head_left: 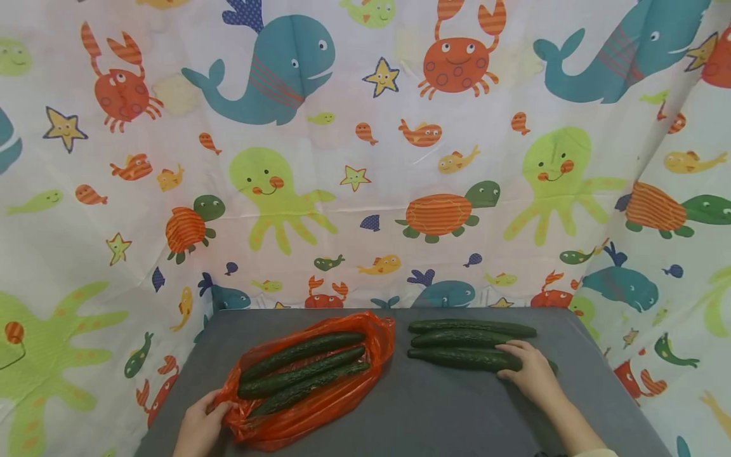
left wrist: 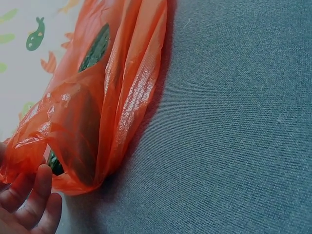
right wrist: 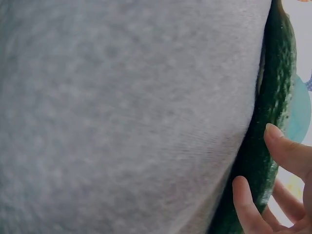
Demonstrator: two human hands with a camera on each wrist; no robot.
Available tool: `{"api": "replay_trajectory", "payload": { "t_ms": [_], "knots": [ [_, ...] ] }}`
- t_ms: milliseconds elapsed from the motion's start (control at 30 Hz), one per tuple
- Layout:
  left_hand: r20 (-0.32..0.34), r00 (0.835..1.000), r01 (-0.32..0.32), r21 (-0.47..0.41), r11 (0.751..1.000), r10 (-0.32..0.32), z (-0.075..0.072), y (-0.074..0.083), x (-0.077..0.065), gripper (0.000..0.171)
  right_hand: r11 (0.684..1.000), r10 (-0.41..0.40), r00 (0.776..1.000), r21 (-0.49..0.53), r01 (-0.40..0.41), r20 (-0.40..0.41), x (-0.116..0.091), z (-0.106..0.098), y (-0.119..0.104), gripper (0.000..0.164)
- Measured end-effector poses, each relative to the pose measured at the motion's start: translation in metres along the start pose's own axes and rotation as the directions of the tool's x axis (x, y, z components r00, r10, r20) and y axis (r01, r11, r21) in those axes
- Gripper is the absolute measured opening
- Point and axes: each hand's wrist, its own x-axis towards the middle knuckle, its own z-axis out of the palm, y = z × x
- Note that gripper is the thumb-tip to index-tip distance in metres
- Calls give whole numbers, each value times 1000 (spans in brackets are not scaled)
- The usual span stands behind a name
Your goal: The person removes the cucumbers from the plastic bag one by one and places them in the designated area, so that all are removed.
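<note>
My left hand (head_left: 200, 426) pinches the near left edge of a thin orange plastic bag (head_left: 320, 422). Three dark green cucumbers (head_left: 305, 377) lie side by side inside the bag and show through its opening. Crumpled film bunches at the left fingertips (left wrist: 44, 178) in the left wrist view. To the right, three more cucumbers (head_left: 471, 326) lie in a row on the table. My right hand (head_left: 532, 374) grips the nearest cucumber (head_left: 457, 357) towards its right end, thumb and fingers on either side. That same cucumber (right wrist: 279, 63) runs along the right side of the right wrist view.
A dark grey cloth-covered table (head_left: 434, 416) bears everything. Behind it and at both sides hangs a white curtain (head_left: 354, 82) printed with sea animals. Bare table separates the bag from the loose cucumbers.
</note>
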Motion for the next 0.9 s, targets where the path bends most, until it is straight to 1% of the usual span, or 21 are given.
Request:
{"api": "replay_trajectory", "payload": {
  "t_ms": [133, 267, 433, 600, 767, 900],
  "knots": [
    [-6, 1000, 11, 38, 999, -10, -1, 2, 1, 52, 1000, 4, 1000, -3, -4, -3, -1, -4, -4, 63],
    [5, 1000, 13, 33, 999, -13, -2, 5, 2, 53, 1000, 0, 1000, 12, 0, -13, -2, -8, -11, 65],
    [9, 1000, 9, 14, 1000, -9, -2, 5, 4, 51, 999, -22, 998, 46, 24, -63, 2, -14, -26, 59],
    [8, 1000, 22, 9, 1000, -22, -1, 2, 4, 52, 997, -32, 997, 64, 36, -66, 7, -17, -40, 55],
    [19, 1000, 24, 14, 1000, -25, -2, 1, 5, 56, 992, 0, 998, 123, 7, -56, 13, -18, -50, 60],
    [27, 999, 38, 31, 999, -39, -5, 0, 6, 57, 983, -8, 998, 181, 21, -70, 20, -18, -62, 61]
  ]
}}
